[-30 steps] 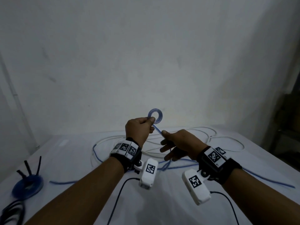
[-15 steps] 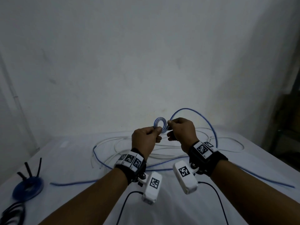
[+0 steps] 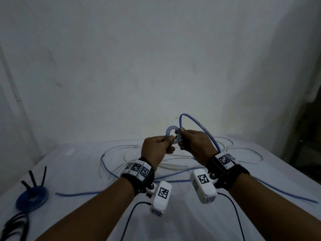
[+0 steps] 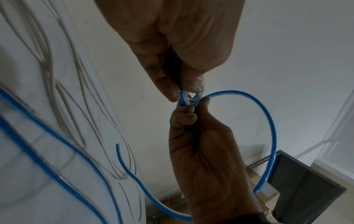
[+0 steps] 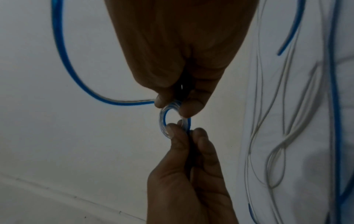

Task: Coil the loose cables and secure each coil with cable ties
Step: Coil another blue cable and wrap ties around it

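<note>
Rising above the table (image 3: 173, 223), the blue cable's coil (image 3: 171, 132) is pinched at 9 o'clock by the left hand (image 3: 156, 148) and at 3 o'clock by the right hand (image 3: 196, 145).

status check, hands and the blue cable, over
Left hand and right hand both pinch small coil of thin blue cable. Blue tail arcs loose. Nothing in the way.

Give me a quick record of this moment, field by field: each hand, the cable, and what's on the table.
left hand: pinches the small blue coil
right hand: pinches the coil's other side
blue cable: arcs over the right hand down to the table
white cable: loose on the table
finished blue coil: far left, black ties sticking up
</note>
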